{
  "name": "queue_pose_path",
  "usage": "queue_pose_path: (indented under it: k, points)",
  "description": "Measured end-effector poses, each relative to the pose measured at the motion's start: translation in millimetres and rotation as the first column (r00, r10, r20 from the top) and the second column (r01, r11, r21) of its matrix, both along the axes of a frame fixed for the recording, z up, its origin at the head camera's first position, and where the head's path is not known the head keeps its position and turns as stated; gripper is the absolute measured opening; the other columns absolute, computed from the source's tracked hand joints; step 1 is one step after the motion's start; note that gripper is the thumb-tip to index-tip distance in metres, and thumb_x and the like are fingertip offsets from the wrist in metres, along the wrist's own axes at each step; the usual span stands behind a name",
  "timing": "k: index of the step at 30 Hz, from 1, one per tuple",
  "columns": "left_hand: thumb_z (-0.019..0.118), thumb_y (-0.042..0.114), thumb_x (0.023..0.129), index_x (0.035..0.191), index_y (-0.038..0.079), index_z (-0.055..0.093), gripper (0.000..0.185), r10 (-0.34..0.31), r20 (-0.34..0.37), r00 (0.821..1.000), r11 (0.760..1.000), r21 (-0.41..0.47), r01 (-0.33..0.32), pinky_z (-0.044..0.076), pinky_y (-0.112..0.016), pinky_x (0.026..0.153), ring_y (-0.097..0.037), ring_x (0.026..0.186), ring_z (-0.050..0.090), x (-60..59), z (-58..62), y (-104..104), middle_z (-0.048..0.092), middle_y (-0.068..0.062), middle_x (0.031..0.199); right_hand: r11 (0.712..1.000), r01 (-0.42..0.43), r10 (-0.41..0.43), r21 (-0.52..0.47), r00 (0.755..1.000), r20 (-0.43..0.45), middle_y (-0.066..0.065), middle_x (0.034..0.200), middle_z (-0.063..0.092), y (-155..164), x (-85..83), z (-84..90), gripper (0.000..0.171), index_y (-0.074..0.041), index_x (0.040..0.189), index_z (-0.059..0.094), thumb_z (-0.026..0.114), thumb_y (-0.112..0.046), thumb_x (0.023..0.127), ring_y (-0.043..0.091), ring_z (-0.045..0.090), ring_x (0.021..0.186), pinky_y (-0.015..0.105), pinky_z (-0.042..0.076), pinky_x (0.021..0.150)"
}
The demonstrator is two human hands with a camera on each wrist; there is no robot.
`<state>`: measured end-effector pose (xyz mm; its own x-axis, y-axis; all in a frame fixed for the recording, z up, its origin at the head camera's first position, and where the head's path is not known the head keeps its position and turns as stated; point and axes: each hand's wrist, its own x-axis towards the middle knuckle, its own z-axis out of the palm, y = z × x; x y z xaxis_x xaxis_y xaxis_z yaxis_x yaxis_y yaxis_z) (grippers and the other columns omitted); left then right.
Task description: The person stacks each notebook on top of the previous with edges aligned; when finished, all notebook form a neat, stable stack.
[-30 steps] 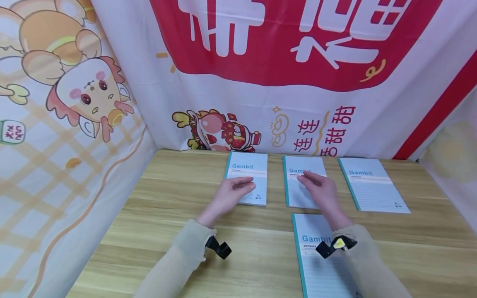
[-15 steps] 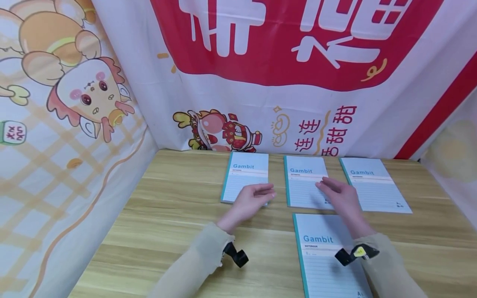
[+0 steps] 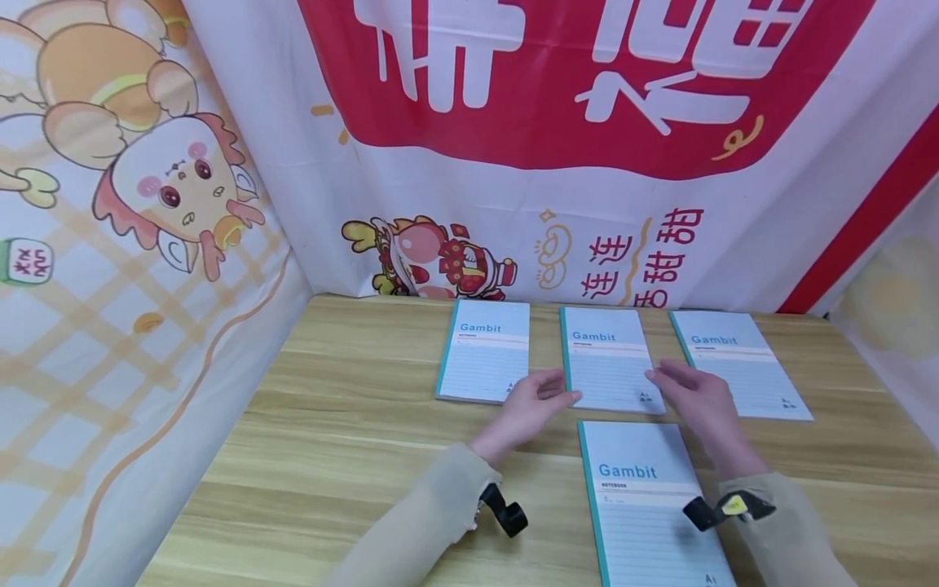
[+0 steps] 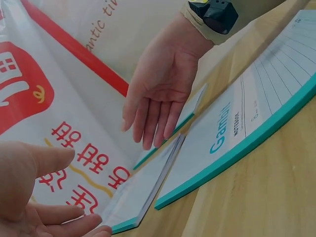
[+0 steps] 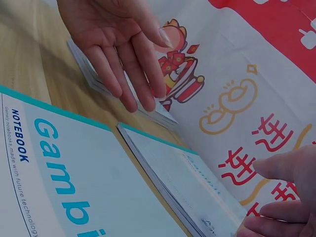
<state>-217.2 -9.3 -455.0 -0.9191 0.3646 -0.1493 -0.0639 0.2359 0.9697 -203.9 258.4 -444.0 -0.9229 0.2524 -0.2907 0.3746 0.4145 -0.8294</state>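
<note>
Middle notebook (image 3: 612, 360) flat on the table (image 3: 345, 424), between your left hand (image 3: 534, 401) and right hand (image 3: 700, 399).
The printed cloth (image 3: 543, 155) hangs behind the table; the near notebook (image 3: 641, 514) lies closest to you, the left notebook (image 3: 484, 350) and right notebook (image 3: 748, 367) flank the middle 1. Both your hands are unclenched, fingers extended, thumbs apart; you cannot tell whether either touches the middle notebook. Black cameras (image 3: 508, 518) sit at your 2 wrists.

The place seems to be a small booth-like corner: directly behind a wood-grained table (image 3: 352, 367) hangs a creased white cloth (image 3: 543, 187) with big white lettering (image 3: 697, 106) on red, and a second cloth (image 3: 110, 318) with a cartoon animal (image 3: 176, 175) closes the left side; home or office, I cannot tell
</note>
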Motion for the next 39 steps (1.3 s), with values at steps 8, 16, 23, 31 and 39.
queue_pose_path:
  k: [8,16,23,31,39]
  points:
    - [0.069,0.035,0.099,0.149,0.004,0.049,0.063,0.071,0.048,0.996,0.997,0.013,-0.072,0.046,-0.041,0.107,-0.024,0.129,0.055,-5.8,-5.2,13.0,0.056,-0.011,0.144,1.0,0.002,-0.001,-0.02,0.999,0.044,0.019,0.159,0.036,4.5,-1.5,0.4,0.091,-0.012,0.159,0.032,0.063,-0.065,0.092,0.04,0.033,0.145,0.061,0.036,0.111]
    - [0.067,0.036,0.1,0.148,0.005,0.05,0.06,0.099,0.061,0.993,0.995,0.003,-0.099,0.045,-0.039,0.108,-0.022,0.131,0.054,-10.6,-8.4,19.3,0.057,-0.008,0.144,1.0,0.006,-0.005,-0.02,0.996,0.084,0.02,0.159,0.036,5.9,-3.8,-1.1,0.09,-0.011,0.16,0.031,0.064,-0.062,0.093,0.042,0.031,0.145,0.063,0.034,0.111]
    - [0.069,0.034,0.099,0.145,0.006,0.054,0.057,0.122,0.078,0.989,0.992,0.007,-0.123,0.043,-0.041,0.11,-0.021,0.132,0.052,-10.6,-8.8,17.5,0.059,-0.005,0.142,1.0,0.005,-0.004,-0.009,0.993,0.119,0.023,0.161,0.029,6.1,-2.0,-5.1,0.092,-0.01,0.16,0.029,0.064,-0.062,0.093,0.045,0.03,0.144,0.064,0.035,0.111]
    - [0.071,0.03,0.097,0.144,0.004,0.055,0.056,0.164,0.093,0.982,0.985,0.039,-0.168,0.044,-0.042,0.109,-0.024,0.13,0.054,-10.2,-9.7,20.5,0.06,-0.009,0.14,1.0,0.009,-0.008,-0.024,0.997,0.075,0.024,0.16,0.032,4.2,-0.3,-10.3,0.092,-0.008,0.159,0.031,0.064,-0.062,0.093,0.043,0.039,0.14,0.059,0.04,0.109]
    - [0.071,0.031,0.097,0.145,0.005,0.053,0.058,0.17,0.122,0.978,0.983,0.043,-0.176,0.044,-0.042,0.109,-0.024,0.131,0.053,-11.1,-5.3,23.4,0.059,-0.007,0.14,0.999,0.036,-0.033,-0.031,0.996,0.079,0.024,0.159,0.033,6.1,-0.9,-12.7,0.09,-0.009,0.159,0.032,0.065,-0.061,0.093,0.042,0.042,0.138,0.058,0.04,0.109]
